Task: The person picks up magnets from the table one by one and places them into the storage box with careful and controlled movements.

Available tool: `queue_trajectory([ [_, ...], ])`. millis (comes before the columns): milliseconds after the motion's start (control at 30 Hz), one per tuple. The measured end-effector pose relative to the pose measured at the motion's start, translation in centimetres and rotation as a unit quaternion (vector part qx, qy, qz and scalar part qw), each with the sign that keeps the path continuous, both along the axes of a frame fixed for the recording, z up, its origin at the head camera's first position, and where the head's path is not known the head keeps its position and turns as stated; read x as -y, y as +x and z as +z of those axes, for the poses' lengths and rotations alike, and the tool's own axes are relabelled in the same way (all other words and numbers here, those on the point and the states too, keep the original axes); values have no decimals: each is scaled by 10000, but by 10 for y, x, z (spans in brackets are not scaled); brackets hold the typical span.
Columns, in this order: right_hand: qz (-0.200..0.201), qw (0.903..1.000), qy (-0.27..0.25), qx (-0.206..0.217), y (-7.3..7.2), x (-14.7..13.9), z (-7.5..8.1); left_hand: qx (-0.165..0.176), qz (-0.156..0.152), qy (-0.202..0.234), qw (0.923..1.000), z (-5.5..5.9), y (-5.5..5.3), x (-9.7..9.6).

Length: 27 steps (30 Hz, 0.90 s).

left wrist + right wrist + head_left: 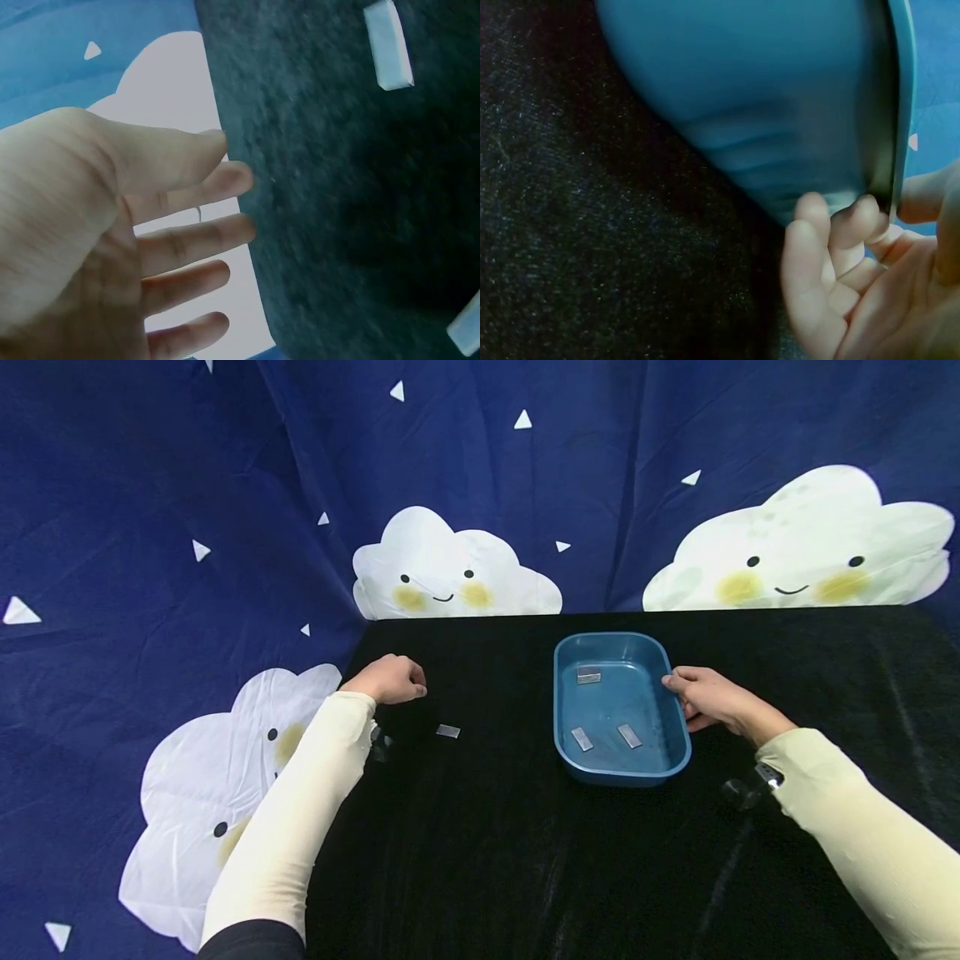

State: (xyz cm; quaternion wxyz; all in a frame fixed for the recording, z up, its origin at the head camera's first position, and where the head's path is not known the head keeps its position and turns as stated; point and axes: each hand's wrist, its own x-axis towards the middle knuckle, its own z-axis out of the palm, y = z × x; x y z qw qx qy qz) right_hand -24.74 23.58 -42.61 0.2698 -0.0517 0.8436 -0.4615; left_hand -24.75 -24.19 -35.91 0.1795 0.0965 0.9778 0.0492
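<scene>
My right hand [708, 697] grips the right rim of a blue plastic basin [622, 774], thumb at the rim and fingers on the outer wall, as the right wrist view of the basin [742, 82] shows. Inside the basin lie a small stack of silver bars [588, 675] and two single flat bars, one [582, 739] left of the other [629, 736]. Over the table's left side, my left hand [388, 679] holds nothing, its fingers [195, 244] loosely extended. Nearest to it is a silver rectangular bar [447, 731] on the black cloth.
Black cloth [487, 860] covers the table. Behind it and at the left hangs a dark blue curtain [480, 460] with white clouds and triangles. In the left wrist view, a bar [388, 45] lies at the top and another bar [466, 328] at the right edge.
</scene>
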Motion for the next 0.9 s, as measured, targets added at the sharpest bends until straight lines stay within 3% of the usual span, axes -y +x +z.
queue_trajectory([
  [167, -18, 10000, -43, 9, 1, 0, 0, 258, 128, 88, 9995, -7, 4, 17],
  [367, -13, 9999, -127, 32, 1, 0, 0, 207, 119, 83, 9997, -16, 10, 41],
  [600, 1, 9999, -143, 15, 0, -1, -2, -225, -103, 22, 9997, -29, 22, 67],
  [733, 19, 9999, -123, 10, 0, -1, -3, -337, -70, 46, 9994, -36, 28, 79],
  [900, -14, 9999, -92, 39, -2, 0, -3, -1041, -314, 28, 9941, -44, 36, 87],
])
